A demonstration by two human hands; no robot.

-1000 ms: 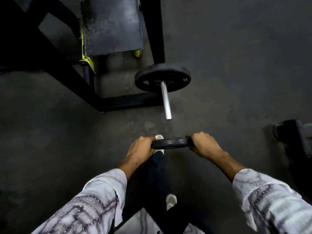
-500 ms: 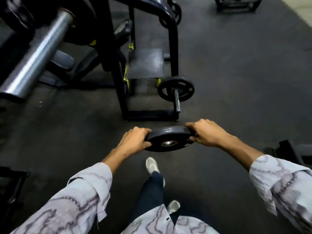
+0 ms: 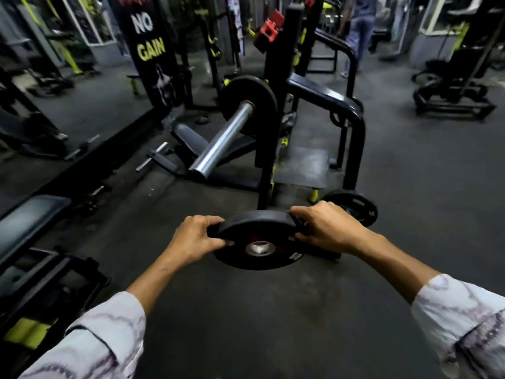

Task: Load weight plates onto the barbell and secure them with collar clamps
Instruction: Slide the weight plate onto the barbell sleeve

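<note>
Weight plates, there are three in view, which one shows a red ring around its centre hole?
The held plate, gripped by left hand and right hand.

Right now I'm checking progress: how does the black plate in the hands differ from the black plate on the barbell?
The hand-held black weight plate lies nearly flat, its steel-ringed centre hole open; the mounted black weight plate stands upright with the chrome barbell sleeve through it. The held one looks smaller. Both are round and black.

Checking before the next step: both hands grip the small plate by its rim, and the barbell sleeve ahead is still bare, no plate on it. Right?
Not quite. The head view shows both the left hand and right hand gripping the small plate, but the barbell sleeve already carries a large black plate.
</note>
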